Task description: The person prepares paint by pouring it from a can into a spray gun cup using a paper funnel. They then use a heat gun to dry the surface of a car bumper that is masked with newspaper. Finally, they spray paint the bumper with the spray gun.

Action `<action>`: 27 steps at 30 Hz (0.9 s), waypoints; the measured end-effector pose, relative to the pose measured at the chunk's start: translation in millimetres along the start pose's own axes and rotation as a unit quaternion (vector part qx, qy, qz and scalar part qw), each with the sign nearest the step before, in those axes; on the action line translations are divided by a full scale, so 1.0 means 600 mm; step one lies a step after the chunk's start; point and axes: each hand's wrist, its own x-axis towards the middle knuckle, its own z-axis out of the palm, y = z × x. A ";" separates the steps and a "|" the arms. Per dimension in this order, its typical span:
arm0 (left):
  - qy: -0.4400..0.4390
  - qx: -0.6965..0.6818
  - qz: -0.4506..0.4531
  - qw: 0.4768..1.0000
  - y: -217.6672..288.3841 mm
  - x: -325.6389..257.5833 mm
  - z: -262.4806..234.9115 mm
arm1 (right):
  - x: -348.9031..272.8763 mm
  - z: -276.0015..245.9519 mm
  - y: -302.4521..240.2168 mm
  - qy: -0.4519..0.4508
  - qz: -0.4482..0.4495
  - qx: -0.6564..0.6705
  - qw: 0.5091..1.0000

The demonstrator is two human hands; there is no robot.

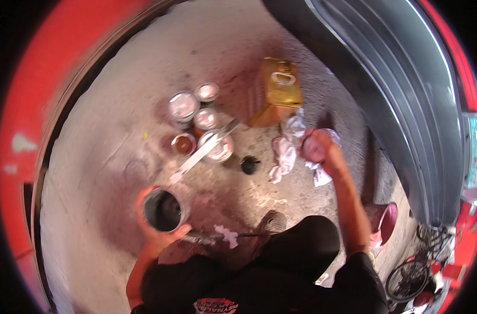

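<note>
One grey can (165, 210) points its open mouth up, long axis near upright — left hand (153, 238) wrapped around it; right hand (331, 153) at white cloth (320, 177), grip unclear.

The only lettering that stands out is on the black shirt (264, 301), on the near side of both hands, between the left hand (153, 238) and the right hand (330, 154): a red and white print (216, 305) with capital letters in slanting rows. Well to the right of the right hand, a pale plate (473, 152) sits on the red car (461, 57); any marks on it are too slanted and small to read. Nothing can be read on the tins (183, 106) beyond the left hand.
</note>
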 end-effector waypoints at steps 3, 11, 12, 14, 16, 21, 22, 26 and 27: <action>-0.027 0.014 -0.013 0.999 0.019 0.029 0.013 | -0.023 -0.158 0.258 -0.052 0.057 0.169 0.982; -0.135 0.058 -0.046 0.988 0.082 0.094 0.059 | 0.012 -0.070 0.426 0.242 0.019 -0.278 0.929; -0.127 0.085 -0.051 0.987 0.086 0.098 0.063 | 0.013 -0.069 0.407 0.257 -0.021 -0.356 0.898; -0.111 0.136 -0.063 0.982 0.100 0.105 0.070 | 0.011 -0.102 0.369 0.356 -0.108 -0.467 0.802; -0.090 0.119 -0.041 0.988 0.099 0.105 0.080 | 0.006 -0.198 0.355 0.474 -0.101 -0.409 0.773; -0.102 0.113 -0.024 0.988 0.079 0.105 0.087 | -0.030 -0.430 0.365 0.512 0.117 -0.410 0.746; -0.104 0.119 -0.019 0.987 0.082 0.104 0.089 | -0.027 -0.431 0.357 0.468 0.078 -0.414 0.777; -0.113 0.157 0.006 0.981 0.074 0.106 0.084 | -0.009 -0.435 0.341 0.425 0.093 -0.435 0.788; -0.132 0.132 0.003 0.982 0.075 0.120 0.092 | -0.030 -0.488 0.391 0.446 0.098 -0.426 0.781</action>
